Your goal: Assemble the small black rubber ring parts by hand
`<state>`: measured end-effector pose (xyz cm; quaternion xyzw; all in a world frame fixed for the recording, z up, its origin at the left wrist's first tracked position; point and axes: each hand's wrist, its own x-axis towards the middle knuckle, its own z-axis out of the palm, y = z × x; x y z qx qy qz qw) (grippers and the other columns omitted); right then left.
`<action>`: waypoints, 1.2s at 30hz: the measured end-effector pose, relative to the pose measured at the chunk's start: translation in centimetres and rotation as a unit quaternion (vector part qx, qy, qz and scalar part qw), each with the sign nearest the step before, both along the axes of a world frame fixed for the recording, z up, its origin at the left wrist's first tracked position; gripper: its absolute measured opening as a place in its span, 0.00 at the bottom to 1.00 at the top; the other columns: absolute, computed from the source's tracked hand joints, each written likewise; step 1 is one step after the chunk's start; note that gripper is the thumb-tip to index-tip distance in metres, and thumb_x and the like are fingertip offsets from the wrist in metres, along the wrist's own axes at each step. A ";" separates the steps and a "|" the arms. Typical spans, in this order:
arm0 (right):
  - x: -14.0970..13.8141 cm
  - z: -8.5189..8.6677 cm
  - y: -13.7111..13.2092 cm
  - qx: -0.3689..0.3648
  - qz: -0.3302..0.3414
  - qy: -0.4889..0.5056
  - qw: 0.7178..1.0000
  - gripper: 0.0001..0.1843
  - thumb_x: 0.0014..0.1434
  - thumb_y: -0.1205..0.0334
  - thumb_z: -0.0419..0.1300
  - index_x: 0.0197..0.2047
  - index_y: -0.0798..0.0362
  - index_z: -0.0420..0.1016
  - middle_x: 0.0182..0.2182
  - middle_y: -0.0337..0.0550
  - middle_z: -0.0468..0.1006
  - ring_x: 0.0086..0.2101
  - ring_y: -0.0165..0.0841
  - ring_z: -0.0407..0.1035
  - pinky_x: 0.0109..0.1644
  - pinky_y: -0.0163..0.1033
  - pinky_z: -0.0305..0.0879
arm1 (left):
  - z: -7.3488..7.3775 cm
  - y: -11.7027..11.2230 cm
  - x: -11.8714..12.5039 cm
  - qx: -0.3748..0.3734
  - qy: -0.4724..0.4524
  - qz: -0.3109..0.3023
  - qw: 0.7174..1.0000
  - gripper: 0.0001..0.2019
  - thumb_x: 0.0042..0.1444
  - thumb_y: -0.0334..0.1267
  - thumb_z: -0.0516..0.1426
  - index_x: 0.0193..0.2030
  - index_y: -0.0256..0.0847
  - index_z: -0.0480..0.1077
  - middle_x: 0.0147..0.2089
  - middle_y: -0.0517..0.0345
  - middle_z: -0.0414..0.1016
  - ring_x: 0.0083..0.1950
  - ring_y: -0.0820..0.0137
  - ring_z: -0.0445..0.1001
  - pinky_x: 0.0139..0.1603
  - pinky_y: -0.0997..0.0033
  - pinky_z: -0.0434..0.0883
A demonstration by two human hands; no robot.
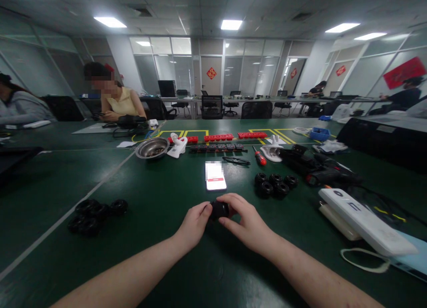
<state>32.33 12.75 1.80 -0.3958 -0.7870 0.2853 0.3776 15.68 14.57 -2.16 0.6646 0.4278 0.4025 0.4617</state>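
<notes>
Between my two hands is a small black round part (219, 209), perhaps a toy wheel, held just above the green table (160, 183). My left hand (195, 223) pinches its left side with the thumb on top. The fingers of my right hand (245, 216) curl round its right side. Just beyond it lies a phone (216, 176) with a lit screen. Similar black wheels (276, 184) stand grouped to the right, and another cluster of black wheels (95, 214) sits to the left.
Farther back are a metal bowl (152, 148) with small parts, red strips (218, 138), a black strip (216, 148), eyeglasses (236, 160) and a screwdriver (259, 157). At right lie a white device (363, 219) and black equipment (320, 170). A person (118, 99) sits across at left.
</notes>
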 end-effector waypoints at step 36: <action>0.3 -0.2 0.5 -0.027 -0.046 0.040 0.998 0.19 0.49 0.69 0.57 0.46 0.49 0.65 0.40 0.43 0.68 0.35 0.32 0.65 0.37 0.38 0.64 | 0.2 -0.7 0.4 -0.053 -0.117 -0.050 0.990 0.22 0.49 0.47 0.54 0.48 0.41 0.54 0.33 0.60 0.66 0.25 0.76 0.68 0.22 0.78 0.64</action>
